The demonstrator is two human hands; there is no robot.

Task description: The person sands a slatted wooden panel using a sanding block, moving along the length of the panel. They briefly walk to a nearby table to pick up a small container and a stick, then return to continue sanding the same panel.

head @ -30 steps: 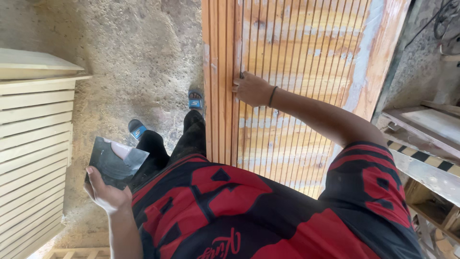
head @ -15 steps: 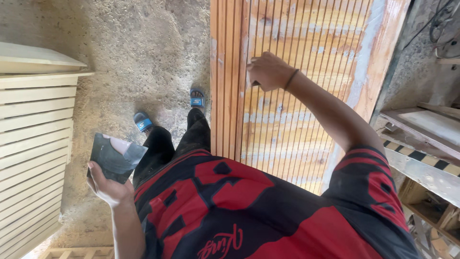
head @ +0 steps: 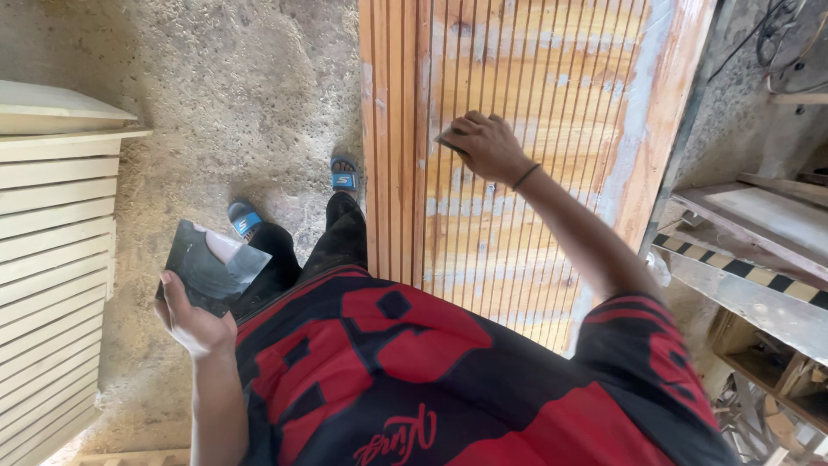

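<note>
Head view. We see the right hand (head: 485, 147) curled, fingers pinching a small dark piece (head: 448, 138) against the grooved wooden panel (head: 552, 95) standing at right. At near left, the left hand (head: 194, 324) grips a folded dark sheet (head: 207, 269), fingers wrapped round its lower edge, above the sawdust-strewn floor (head: 250, 95).

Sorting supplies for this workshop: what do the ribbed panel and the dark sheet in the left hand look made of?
Ribbed panel: wood, going by the orange-brown grain and knots, with pale dusty patches; seemingly unvarnished. Dark sheet in the left hand: thin, matte grey-black, slightly curled, possibly sandpaper. The right hand presses a small dark piece against the ribs.
</note>
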